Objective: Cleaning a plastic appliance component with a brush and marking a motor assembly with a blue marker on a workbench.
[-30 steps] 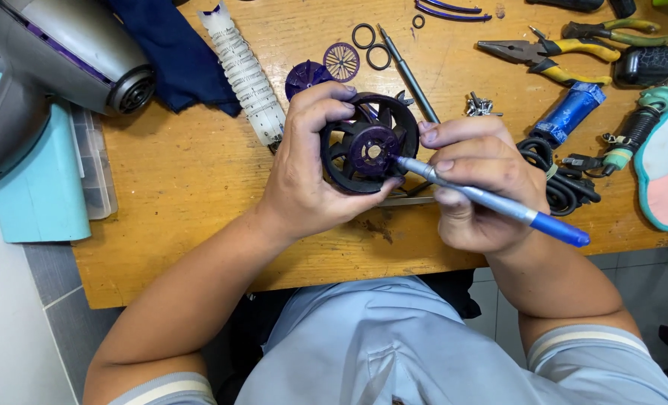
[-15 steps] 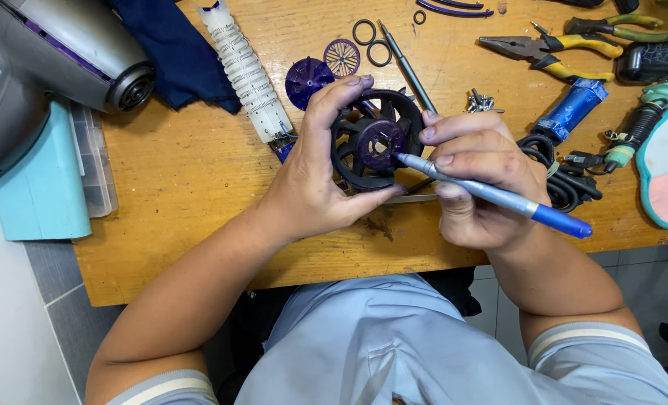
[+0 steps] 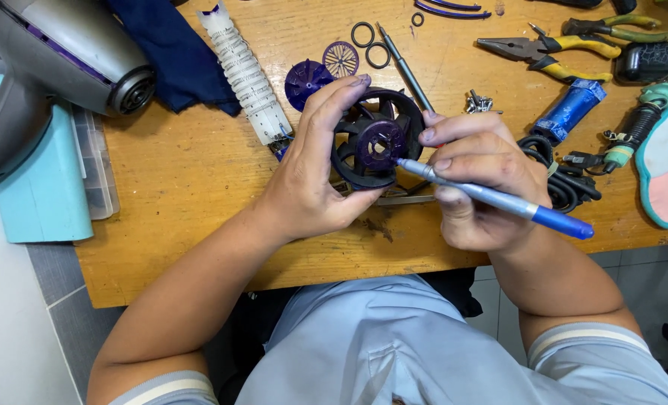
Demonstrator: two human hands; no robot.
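The left hand (image 3: 315, 184) grips the black fan wheel (image 3: 376, 139), now tilted more upright, while the right hand (image 3: 484, 180), closed around the blue-handled screwdriver (image 3: 499, 199), has brought its tip to the purple hub (image 3: 379, 144)

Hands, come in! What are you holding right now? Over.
Left hand grips black fan wheel. Right hand holds blue-handled screwdriver, tip at wheel's purple hub. Nothing blocking.

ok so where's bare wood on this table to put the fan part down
The widest bare patch lies left of the left hand, bordered by the white ribbed coil, the dark blue cloth and the teal box. A thin strip runs along the near edge. The right side is crowded: pliers, blue tube, black cable.
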